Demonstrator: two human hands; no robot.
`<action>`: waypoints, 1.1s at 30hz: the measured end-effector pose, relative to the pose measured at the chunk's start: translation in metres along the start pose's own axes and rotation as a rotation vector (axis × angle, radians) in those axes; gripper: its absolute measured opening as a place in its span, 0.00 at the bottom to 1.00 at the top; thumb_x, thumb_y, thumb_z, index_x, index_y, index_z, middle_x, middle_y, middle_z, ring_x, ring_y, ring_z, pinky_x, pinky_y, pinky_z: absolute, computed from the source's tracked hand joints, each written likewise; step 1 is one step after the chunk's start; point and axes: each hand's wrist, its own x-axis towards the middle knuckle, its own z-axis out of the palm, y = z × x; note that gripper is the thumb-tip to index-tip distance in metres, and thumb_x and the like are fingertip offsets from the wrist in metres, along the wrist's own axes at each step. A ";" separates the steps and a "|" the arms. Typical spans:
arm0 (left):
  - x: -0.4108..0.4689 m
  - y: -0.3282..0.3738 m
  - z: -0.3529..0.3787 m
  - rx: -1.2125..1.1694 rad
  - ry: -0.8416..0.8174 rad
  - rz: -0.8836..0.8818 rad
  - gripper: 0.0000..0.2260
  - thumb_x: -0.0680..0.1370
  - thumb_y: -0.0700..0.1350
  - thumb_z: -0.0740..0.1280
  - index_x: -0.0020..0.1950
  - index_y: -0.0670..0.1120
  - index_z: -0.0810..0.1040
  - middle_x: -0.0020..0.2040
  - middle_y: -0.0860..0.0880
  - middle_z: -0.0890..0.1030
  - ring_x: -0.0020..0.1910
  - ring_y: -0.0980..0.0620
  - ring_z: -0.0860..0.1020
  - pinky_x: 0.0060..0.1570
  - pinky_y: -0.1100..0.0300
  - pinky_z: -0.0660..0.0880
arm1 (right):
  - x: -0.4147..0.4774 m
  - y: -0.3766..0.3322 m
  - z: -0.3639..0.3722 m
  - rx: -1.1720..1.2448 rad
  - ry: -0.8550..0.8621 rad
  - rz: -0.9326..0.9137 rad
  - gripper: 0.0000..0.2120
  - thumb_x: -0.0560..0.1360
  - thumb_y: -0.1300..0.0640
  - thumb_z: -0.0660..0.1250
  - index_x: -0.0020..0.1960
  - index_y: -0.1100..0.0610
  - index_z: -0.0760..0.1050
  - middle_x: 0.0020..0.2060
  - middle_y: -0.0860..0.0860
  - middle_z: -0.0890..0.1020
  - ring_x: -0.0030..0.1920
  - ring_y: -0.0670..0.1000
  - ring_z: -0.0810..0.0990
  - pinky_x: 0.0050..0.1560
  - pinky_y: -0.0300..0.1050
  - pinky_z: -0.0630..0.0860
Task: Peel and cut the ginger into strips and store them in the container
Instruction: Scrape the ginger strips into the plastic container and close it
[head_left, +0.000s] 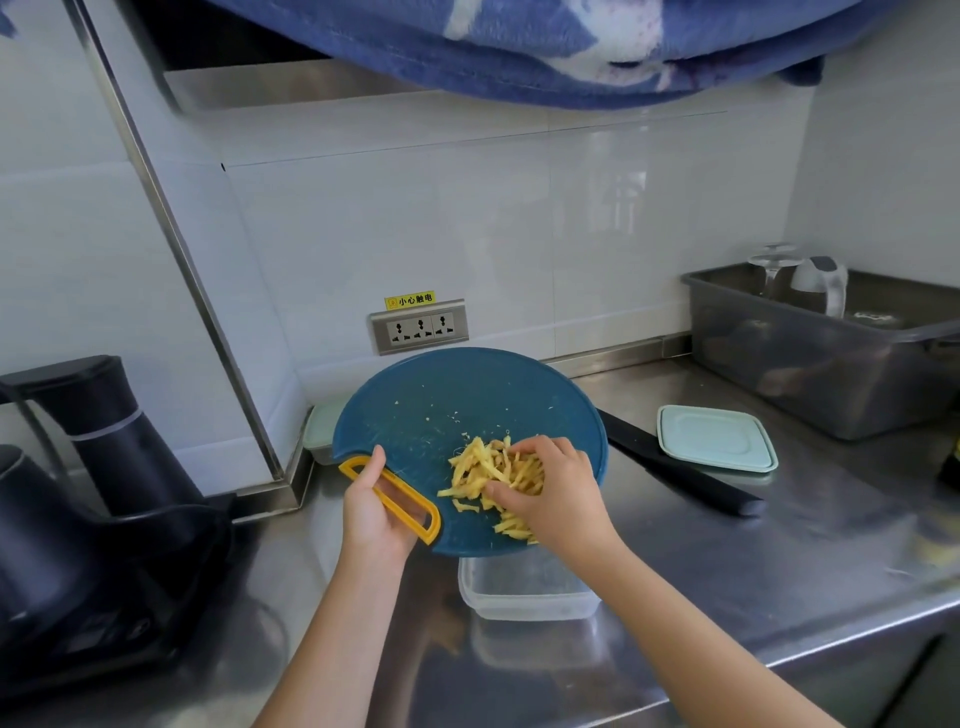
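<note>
While gripping the yellow handle (390, 492) with the left hand (374, 514), fingers curled through the slot, holds the round blue cutting board (457, 405) up off the steel counter (779, 545), near edge right over the clear container (524, 592). Has the right hand (553, 493) down on the pile of ginger strips (483, 473), fingers bent and spread over them; can't tell if pinching any or just raking. Got the strips bunched low on the board, just above the container. Over on the right, got a pale lid (717, 437) lying flat and a black knife (680, 465) partly behind the board. Got a dark kettle (104, 431) far left.
</note>
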 end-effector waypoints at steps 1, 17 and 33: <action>0.000 -0.001 0.000 -0.005 -0.006 0.005 0.15 0.79 0.50 0.64 0.64 0.46 0.75 0.56 0.43 0.82 0.53 0.41 0.81 0.46 0.46 0.78 | -0.001 0.000 0.001 0.002 0.012 0.009 0.24 0.72 0.43 0.72 0.64 0.48 0.72 0.59 0.45 0.72 0.63 0.47 0.65 0.58 0.39 0.66; 0.004 0.005 -0.008 -0.005 0.011 0.019 0.15 0.79 0.50 0.64 0.64 0.46 0.75 0.56 0.44 0.82 0.53 0.42 0.81 0.47 0.46 0.77 | -0.018 -0.004 0.008 -0.071 0.019 -0.040 0.21 0.73 0.45 0.71 0.63 0.47 0.70 0.60 0.44 0.70 0.60 0.48 0.65 0.62 0.42 0.68; 0.005 0.004 0.002 -0.042 -0.019 0.054 0.15 0.79 0.49 0.63 0.64 0.45 0.75 0.56 0.44 0.82 0.53 0.42 0.81 0.46 0.46 0.77 | -0.024 0.001 0.005 -0.056 0.028 -0.048 0.18 0.75 0.52 0.68 0.63 0.46 0.69 0.61 0.43 0.68 0.60 0.46 0.64 0.62 0.40 0.68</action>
